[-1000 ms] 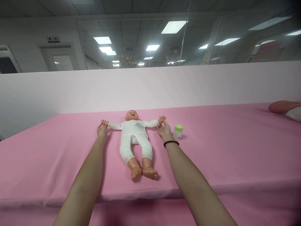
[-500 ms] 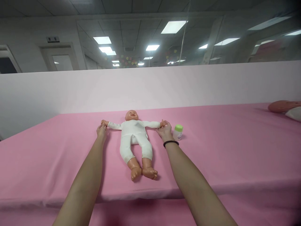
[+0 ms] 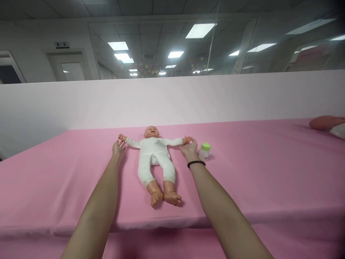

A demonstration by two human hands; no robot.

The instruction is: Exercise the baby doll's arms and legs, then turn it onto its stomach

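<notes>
A baby doll [image 3: 153, 147] in a white suit lies on its back on the pink-covered table, arms stretched out sideways and feet toward me. My left hand [image 3: 118, 148] is just below the doll's fist at the left, fingers apart, with nothing held in them. At the other side, my right hand [image 3: 189, 149] has its fingers and thumb around the doll's hand [image 3: 185, 140]. A black beaded bracelet [image 3: 196, 164] circles my right wrist. Close beside that hand stands a small bottle with a green cap [image 3: 205, 147].
The pink cloth [image 3: 256, 172] covers the table and hangs over its front edge. A low white wall [image 3: 172, 99] runs along the back, with glass above it. Part of another doll [image 3: 323, 122] lies at the far right.
My left hand has let go of the doll's fist and its fingers have spread. That doll arm now sits slightly higher. The right hand remains at the doll's other hand.
</notes>
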